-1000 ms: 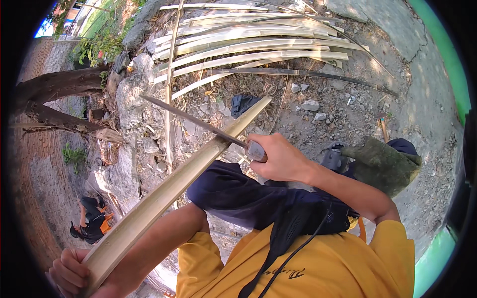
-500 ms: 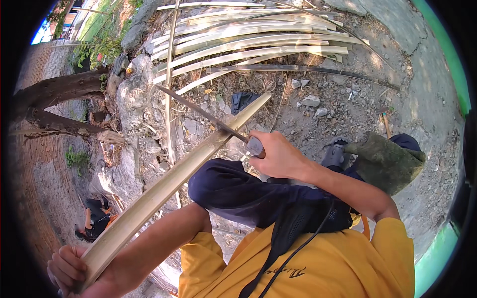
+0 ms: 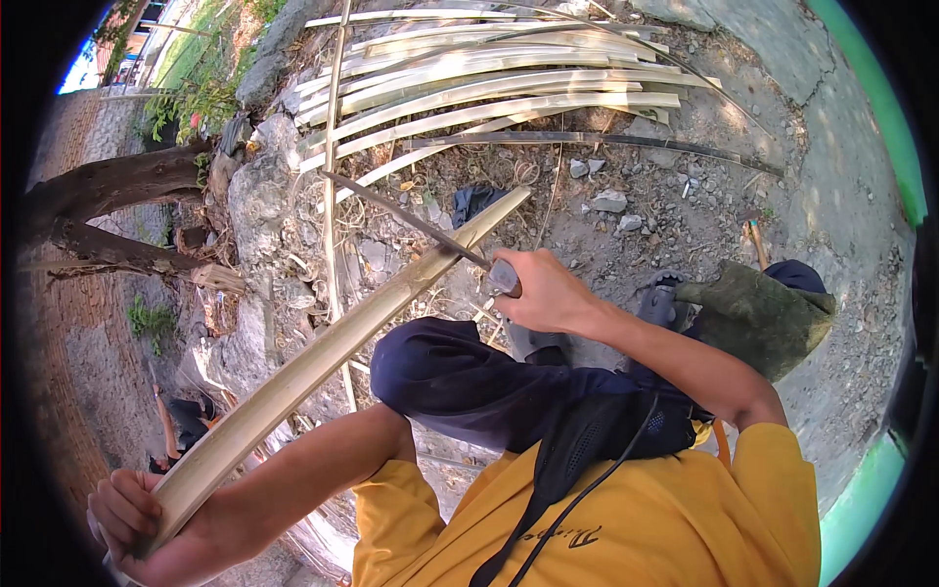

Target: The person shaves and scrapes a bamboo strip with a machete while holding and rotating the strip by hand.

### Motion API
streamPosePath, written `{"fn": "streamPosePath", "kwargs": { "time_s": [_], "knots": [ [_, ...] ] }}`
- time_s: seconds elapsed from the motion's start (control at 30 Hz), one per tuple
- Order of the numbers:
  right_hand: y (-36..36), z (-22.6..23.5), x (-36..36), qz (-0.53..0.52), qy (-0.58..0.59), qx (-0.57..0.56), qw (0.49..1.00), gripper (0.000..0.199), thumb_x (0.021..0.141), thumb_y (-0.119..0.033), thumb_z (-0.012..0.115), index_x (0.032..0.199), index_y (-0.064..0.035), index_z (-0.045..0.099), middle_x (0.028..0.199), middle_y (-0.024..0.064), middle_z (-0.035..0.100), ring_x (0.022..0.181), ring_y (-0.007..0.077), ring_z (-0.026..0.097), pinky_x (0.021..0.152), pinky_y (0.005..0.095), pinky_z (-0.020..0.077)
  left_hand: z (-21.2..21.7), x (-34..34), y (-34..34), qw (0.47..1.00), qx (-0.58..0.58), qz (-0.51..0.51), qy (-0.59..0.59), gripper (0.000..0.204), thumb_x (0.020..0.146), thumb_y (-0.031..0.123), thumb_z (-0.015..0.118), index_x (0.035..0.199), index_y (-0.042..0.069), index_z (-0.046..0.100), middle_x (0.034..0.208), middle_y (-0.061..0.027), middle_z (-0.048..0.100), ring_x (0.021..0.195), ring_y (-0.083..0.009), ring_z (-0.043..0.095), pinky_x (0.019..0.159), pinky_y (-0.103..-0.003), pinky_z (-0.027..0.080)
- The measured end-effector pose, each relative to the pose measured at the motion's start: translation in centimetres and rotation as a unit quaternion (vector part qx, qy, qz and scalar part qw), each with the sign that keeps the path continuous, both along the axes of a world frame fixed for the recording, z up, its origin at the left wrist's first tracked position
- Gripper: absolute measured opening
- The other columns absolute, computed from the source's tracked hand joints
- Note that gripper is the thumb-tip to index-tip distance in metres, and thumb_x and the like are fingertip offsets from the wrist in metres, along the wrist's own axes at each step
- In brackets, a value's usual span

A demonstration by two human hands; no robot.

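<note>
A long, pale split-bamboo strip (image 3: 311, 364) slants from the lower left up to the middle of the view, passing beside my bent knee. At its lower end my left hand (image 3: 127, 511) is closed around it. My right hand (image 3: 550, 292) grips the handle of a long, dark-bladed knife (image 3: 399, 215). The blade lies across the strip near its upper end, touching it, with the tip pointing up and left. Whether the edge bites into the bamboo, I cannot tell.
Several split bamboo strips (image 3: 489, 86) lie side by side on the ground ahead, with a thin pole across them. A forked trunk (image 3: 127, 186) stands left; another person (image 3: 181, 426) is at lower left. Stones, a black crumpled sheet (image 3: 473, 203) and a wooden-handled tool (image 3: 757, 245) lie around.
The knife has slid slightly back to the right along its length, its blade still across the strip. My left hand has shifted slightly. The other person at lower left has changed posture.
</note>
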State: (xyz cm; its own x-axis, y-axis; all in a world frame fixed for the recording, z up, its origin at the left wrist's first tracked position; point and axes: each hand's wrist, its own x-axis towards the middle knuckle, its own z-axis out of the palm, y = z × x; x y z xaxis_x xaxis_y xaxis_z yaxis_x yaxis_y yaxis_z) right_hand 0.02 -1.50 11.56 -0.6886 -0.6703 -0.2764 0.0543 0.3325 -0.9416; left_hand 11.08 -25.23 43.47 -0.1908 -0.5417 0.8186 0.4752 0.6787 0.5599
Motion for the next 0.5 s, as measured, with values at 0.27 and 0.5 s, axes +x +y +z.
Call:
{"fn": "streamPosePath", "kwargs": {
  "time_s": [0.27, 0.5],
  "knots": [
    [-0.7, 2.6, 1.3, 0.026, -0.009, -0.104, 0.994, 0.025, 0.078, -0.01, 0.072, 0.097, 0.0029, 0.063, 0.069, 0.0216, 0.066, 0.065, 0.0398, 0.068, 0.062, 0.0431, 0.0505, 0.5, 0.4, -1.3, 0.999, 0.013, -0.034, 0.01, 0.025, 0.077, 0.0, 0.044, 0.066, 0.015, 0.027, 0.065, -0.0011, 0.022, 0.053, -0.0108, 0.02, 0.051, -0.028, 0.019],
    [-1.7, 4.9, 1.9, 0.005, 0.011, -0.107, 0.994, 0.03, 0.078, -0.01, 0.073, 0.103, 0.0003, 0.062, 0.068, 0.0214, 0.065, 0.065, 0.0435, 0.067, 0.062, 0.0462, 0.0519, -0.1, 0.2, -2.3, 0.999, 0.036, 0.005, -0.002, 0.028, 0.08, 0.003, 0.045, 0.067, 0.017, 0.025, 0.066, -0.0002, 0.024, 0.053, -0.0104, 0.02, 0.05, -0.027, 0.019]
  ]
}}
